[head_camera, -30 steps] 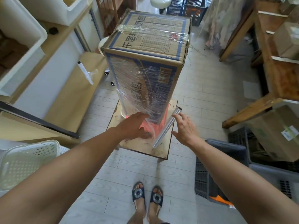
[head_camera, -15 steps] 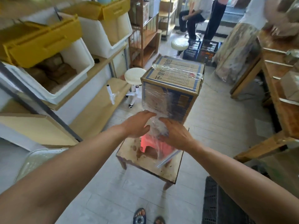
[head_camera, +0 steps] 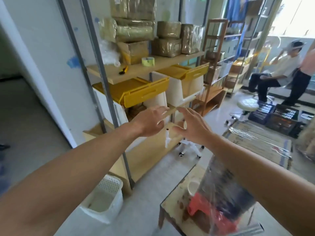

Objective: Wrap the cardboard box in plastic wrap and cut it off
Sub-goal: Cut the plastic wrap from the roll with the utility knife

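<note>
The cardboard box [head_camera: 259, 142] stands at the lower right, its near side covered in shiny plastic wrap [head_camera: 226, 193], partly hidden by my right forearm. The wrap roll [head_camera: 252, 229] lies on the small wooden table [head_camera: 173, 198] at the box's foot. My left hand [head_camera: 150, 122] and my right hand [head_camera: 192, 126] are raised side by side in front of the shelf unit, fingers spread, holding nothing, well above and left of the box. A yellow utility knife [head_camera: 123, 69] lies on the upper shelf board, above my left hand.
The shelf unit holds wrapped parcels, a tape roll [head_camera: 148, 61] and yellow-lidded white bins [head_camera: 144, 92]. A white basket [head_camera: 104, 198] sits on the floor at left. A white rolling stool [head_camera: 247, 104], black crates and two people are at the back right.
My hands have let go of the wrap at the box's lower corner and risen toward the shelf. The view has swung up and left, so the box now sits at the lower right.
</note>
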A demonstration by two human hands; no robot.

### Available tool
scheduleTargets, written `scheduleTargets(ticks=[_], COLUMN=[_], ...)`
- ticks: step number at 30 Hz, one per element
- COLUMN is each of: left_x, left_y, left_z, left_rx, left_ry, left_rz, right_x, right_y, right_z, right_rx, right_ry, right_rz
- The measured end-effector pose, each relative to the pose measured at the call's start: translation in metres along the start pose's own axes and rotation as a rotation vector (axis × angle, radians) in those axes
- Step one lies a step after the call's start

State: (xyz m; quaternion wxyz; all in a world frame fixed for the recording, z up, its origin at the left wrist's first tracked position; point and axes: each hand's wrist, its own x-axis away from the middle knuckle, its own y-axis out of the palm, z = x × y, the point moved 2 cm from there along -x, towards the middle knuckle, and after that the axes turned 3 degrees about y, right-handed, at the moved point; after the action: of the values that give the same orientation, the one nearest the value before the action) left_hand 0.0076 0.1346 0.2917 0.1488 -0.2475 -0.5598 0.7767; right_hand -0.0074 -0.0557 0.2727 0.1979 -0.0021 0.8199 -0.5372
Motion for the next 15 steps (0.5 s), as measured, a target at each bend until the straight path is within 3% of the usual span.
scheduleTargets(ticks=[8,15], left_x=[-0.034,-0.128], left_y=[-0.097,-0.118], left_z=[-0.123,-0.220], left_rx=[-0.123,-0.083], left_ry=[-0.209,-0.336], left_rz=[0.145,0.211], right_x=[-0.151,-0.279], right_y=[0.020,0.055], right_z=[-0.089,-0.119], right_rx=[0.042,0.105], right_ry=[-0.141,-0.148], right_rz=[0.007,0.028])
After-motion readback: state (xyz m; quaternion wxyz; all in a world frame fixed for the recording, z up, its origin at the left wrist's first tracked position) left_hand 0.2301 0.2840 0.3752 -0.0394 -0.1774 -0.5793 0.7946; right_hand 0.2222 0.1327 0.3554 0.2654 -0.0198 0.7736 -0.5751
